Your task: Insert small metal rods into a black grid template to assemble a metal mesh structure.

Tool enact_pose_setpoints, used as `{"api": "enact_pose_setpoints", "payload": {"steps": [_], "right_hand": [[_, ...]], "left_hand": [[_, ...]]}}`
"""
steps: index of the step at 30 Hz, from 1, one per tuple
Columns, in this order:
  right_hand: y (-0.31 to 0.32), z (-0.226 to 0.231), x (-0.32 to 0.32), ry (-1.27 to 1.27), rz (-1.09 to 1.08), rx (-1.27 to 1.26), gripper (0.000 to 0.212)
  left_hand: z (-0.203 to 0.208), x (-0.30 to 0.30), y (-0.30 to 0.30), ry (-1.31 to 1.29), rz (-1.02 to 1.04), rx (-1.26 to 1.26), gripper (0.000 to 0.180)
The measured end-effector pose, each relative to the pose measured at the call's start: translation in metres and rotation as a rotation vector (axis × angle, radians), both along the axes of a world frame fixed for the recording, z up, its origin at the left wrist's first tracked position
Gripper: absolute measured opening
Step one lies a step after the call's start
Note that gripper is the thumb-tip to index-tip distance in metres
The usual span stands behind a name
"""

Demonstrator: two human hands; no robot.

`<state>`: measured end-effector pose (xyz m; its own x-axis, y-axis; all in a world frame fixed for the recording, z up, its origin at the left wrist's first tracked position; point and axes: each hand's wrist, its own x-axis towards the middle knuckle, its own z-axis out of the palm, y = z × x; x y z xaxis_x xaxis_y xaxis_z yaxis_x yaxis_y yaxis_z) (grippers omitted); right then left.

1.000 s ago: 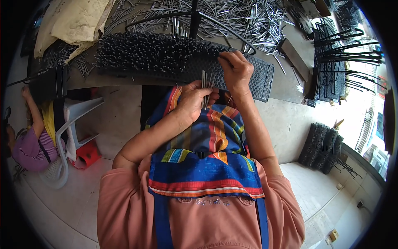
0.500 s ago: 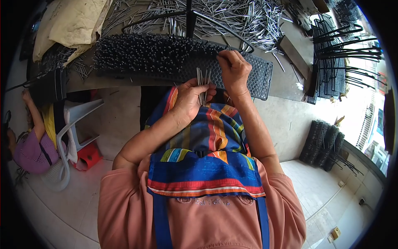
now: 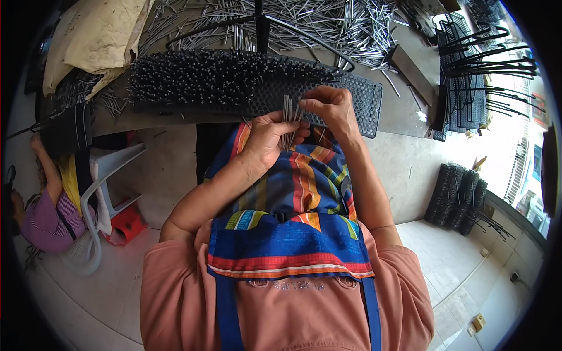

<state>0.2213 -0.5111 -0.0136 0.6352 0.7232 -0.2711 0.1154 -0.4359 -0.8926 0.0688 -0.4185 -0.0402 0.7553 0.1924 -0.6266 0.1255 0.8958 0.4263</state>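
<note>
Co-worker (image 3: 50, 222): a person in a purple top at the far left, one arm raised toward a black panel (image 3: 74, 126).
Cream sheet (image 3: 105, 35): creased and ragged-edged, lying at the left of the tabletop (image 3: 401, 108) over scattered thin rods.
Chair (image 3: 120, 164): pale grey, beside the co-worker, with a red object (image 3: 126, 225) below it.
Standing pins (image 3: 187, 76): dark with bright tips, densely filling the left portion of a black perforated tray (image 3: 369, 105), which lies along the near edge of the tabletop; a narrower band of pins continues rightward along the tray's far side.
Left grip (image 3: 264, 137): closed around the held rods, in front of the tray's near edge.
Held rods (image 3: 287, 108): a slim metal bundle, roughly upright, its upper ends fanned slightly above the left fingers.
Right grip (image 3: 338, 114): thumb and forefinger drawn together just beside the upper ends of the held rods; whether a rod is pinched between them cannot be told.
Loose rods (image 3: 357, 29): a tangled, shiny heap on the tabletop beyond the tray.
Flat bar (image 3: 411, 71): set obliquely, right of the heap.
Black bundles (image 3: 453, 199): upright on the floor at right.
Mesh racks (image 3: 465, 105): black, with hooked rods projecting rightward.
</note>
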Motion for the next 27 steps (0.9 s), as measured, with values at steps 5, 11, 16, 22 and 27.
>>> {"api": "enact_pose_setpoints", "payload": {"steps": [5,11,16,22,27], "right_hand": [[-0.012,0.004,-0.007,0.311,-0.095,0.018,0.010],[-0.024,-0.008,-0.012,0.578,-0.291,0.084,0.008],[-0.012,-0.009,0.004,-0.055,-0.470,0.600,0.006],[-0.002,-0.024,0.011,-0.453,-0.368,0.506,0.011],[-0.002,-0.021,0.009,-0.444,-0.338,0.482,0.012]], "left_hand": [[0.003,0.002,-0.009,-0.031,-0.065,0.044,0.015],[0.003,0.006,-0.015,0.065,-0.049,0.145,0.017],[-0.003,0.004,-0.014,0.150,0.008,0.130,0.022],[0.006,0.006,-0.014,0.153,-0.034,0.122,0.024],[-0.001,0.005,-0.014,0.090,0.000,0.097,0.025]]}}
